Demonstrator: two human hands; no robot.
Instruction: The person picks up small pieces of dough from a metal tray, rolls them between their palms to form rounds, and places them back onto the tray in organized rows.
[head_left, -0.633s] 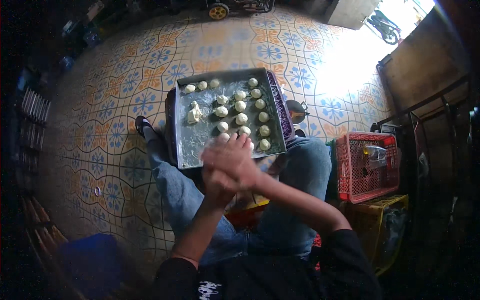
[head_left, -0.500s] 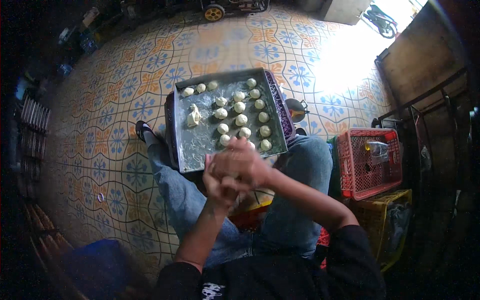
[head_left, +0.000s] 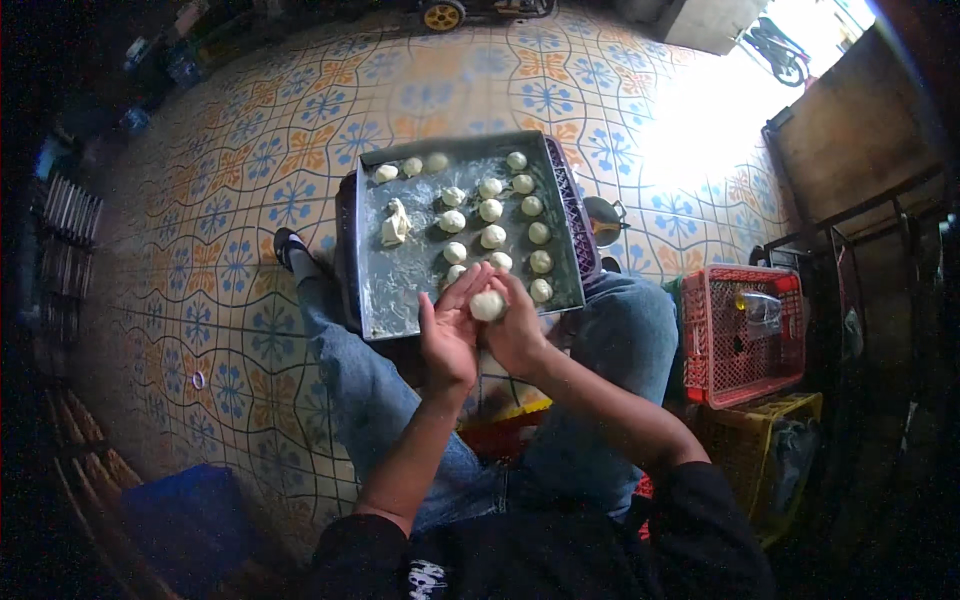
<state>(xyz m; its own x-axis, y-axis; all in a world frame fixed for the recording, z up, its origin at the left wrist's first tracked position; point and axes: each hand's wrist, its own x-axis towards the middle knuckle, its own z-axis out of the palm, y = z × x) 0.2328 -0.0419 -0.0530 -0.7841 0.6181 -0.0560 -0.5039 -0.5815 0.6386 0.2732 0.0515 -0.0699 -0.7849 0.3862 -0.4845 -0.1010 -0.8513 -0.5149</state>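
Observation:
A round white dough ball (head_left: 488, 306) sits where my two hands meet, over the near edge of a floured metal tray (head_left: 400, 322). My right hand (head_left: 520, 338) curls around the ball's right side and holds it. Palm up, my left hand (head_left: 450, 340) is open, its fingers stretched out along the ball's left side and its thumb apart. Several dough balls (head_left: 493, 237) stand in rows on the right and middle of the tray, with a few along its far edge. An irregular dough lump (head_left: 396, 224) lies at the tray's left. My hands partly cover the nearest balls.
Under the tray is a dark purple crate (head_left: 572, 215). To the right, a red plastic crate (head_left: 695, 335) holding a clear plastic item stands above a yellow crate (head_left: 740, 440). A metal pan (head_left: 604, 222) lies beyond my right knee. Something blue (head_left: 190, 525) is at lower left.
My hands were clasped together and blurred by motion; now they have parted and show the dough ball between them. The view has shifted slightly.

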